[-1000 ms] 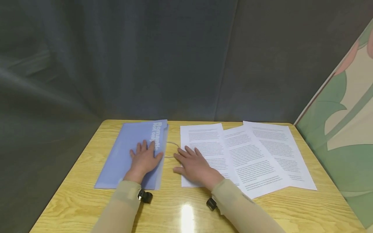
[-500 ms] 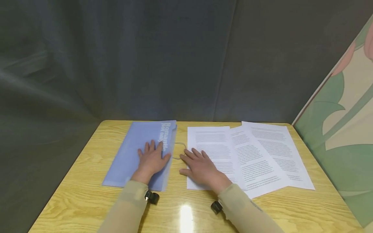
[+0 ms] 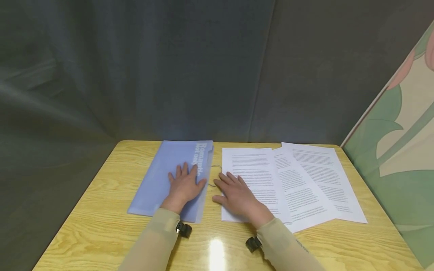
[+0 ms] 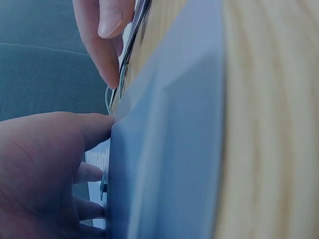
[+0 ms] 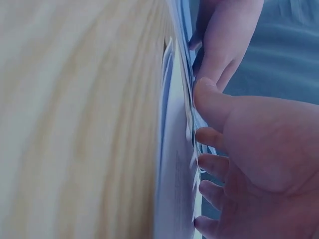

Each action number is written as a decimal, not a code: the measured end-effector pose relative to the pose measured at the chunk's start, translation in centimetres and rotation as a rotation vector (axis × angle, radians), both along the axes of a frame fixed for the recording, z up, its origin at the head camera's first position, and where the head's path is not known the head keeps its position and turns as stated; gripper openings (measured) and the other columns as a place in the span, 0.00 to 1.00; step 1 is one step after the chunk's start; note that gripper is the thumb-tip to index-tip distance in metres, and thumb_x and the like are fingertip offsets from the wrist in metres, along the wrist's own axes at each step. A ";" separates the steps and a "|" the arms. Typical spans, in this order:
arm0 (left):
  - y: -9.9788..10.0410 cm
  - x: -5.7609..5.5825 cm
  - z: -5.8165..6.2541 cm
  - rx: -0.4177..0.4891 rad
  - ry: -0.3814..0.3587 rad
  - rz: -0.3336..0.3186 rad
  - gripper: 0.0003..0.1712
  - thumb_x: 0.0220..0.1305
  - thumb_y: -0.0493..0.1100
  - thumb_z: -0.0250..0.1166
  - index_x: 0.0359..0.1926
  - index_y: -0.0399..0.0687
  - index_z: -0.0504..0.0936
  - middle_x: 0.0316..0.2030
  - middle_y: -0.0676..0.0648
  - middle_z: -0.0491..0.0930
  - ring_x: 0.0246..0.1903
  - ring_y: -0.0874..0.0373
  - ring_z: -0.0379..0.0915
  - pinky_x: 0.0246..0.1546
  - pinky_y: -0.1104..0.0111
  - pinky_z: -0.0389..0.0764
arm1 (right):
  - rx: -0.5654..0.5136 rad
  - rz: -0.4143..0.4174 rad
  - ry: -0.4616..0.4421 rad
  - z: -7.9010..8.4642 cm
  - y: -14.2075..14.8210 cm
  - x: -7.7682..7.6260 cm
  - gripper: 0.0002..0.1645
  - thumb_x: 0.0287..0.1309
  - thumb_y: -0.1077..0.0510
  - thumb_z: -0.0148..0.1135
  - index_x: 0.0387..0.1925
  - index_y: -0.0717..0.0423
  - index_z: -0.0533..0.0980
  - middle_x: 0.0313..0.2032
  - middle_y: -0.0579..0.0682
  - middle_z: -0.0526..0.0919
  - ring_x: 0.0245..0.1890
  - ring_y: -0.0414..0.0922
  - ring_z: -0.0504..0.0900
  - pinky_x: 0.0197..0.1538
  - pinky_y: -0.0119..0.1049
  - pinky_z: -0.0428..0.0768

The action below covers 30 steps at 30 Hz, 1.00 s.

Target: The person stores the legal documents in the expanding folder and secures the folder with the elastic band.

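Observation:
My left hand (image 3: 184,187) lies spread with its palm down on a blue translucent plastic folder (image 3: 149,188) with white lettering near its right edge. A thin pale cord (image 3: 217,165) loops out from that edge towards the papers. Over the left side of the left printed sheet (image 3: 249,160) rests my right hand (image 3: 235,194), fingers extended and thumb out over the table. In the right wrist view its fingertips (image 5: 208,135) are at the papers' surface. The left wrist view shows the left thumb (image 4: 97,128) against the folder's edge.
A middle printed sheet (image 3: 305,195) lies slanted, partly under the left sheet, and overlaps a right printed sheet (image 3: 325,165) farther back. The wooden table (image 3: 91,226) ends at a dark curtain (image 3: 190,75). A floral-patterned panel (image 3: 400,150) stands along the right side.
The left hand and the folder beneath it have slid right. My right hand and the left sheet have also shifted right, so that sheet covers more of the middle one.

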<state>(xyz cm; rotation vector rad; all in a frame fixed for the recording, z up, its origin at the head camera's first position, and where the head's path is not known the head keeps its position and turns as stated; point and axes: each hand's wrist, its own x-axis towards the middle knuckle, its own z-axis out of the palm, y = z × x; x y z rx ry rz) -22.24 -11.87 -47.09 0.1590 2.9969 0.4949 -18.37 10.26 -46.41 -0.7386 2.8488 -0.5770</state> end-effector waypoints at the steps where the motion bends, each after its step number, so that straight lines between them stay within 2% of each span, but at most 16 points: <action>1: 0.0 0.0 0.0 0.003 0.004 0.001 0.45 0.82 0.63 0.59 0.86 0.44 0.61 0.85 0.28 0.49 0.84 0.26 0.40 0.76 0.25 0.40 | -0.005 -0.001 -0.002 0.1 0.0 0.1 0.39 0.82 0.39 0.60 0.81 0.56 0.69 0.84 0.58 0.61 0.85 0.62 0.54 0.83 0.65 0.49; 7: 0.1 0.2 0.1 0.020 0.047 0.006 0.46 0.80 0.61 0.63 0.86 0.44 0.61 0.85 0.28 0.50 0.84 0.27 0.41 0.76 0.24 0.41 | 0.013 0.005 -0.005 0.1 0.2 0.1 0.40 0.80 0.42 0.63 0.81 0.58 0.69 0.84 0.58 0.61 0.85 0.62 0.54 0.83 0.64 0.49; 12: 0.2 0.4 0.2 0.006 0.039 0.025 0.48 0.79 0.63 0.65 0.87 0.45 0.60 0.84 0.27 0.50 0.84 0.26 0.40 0.75 0.23 0.41 | 0.028 0.013 -0.011 0.0 0.3 0.1 0.40 0.80 0.42 0.62 0.82 0.57 0.68 0.85 0.59 0.60 0.85 0.62 0.53 0.83 0.65 0.48; 24: 0.8 0.4 0.4 -0.048 0.027 0.046 0.51 0.77 0.66 0.66 0.87 0.46 0.60 0.81 0.26 0.57 0.81 0.22 0.48 0.71 0.20 0.51 | 0.050 0.011 -0.022 0.1 0.3 0.4 0.39 0.81 0.42 0.61 0.82 0.55 0.68 0.85 0.57 0.60 0.85 0.61 0.53 0.83 0.64 0.48; 30: 1.1 0.3 0.6 -0.059 0.062 0.062 0.49 0.77 0.63 0.67 0.86 0.45 0.62 0.79 0.26 0.62 0.79 0.22 0.54 0.68 0.19 0.56 | 0.031 0.017 -0.020 -0.3 0.4 0.1 0.41 0.81 0.41 0.61 0.83 0.56 0.67 0.85 0.58 0.59 0.85 0.62 0.53 0.83 0.64 0.47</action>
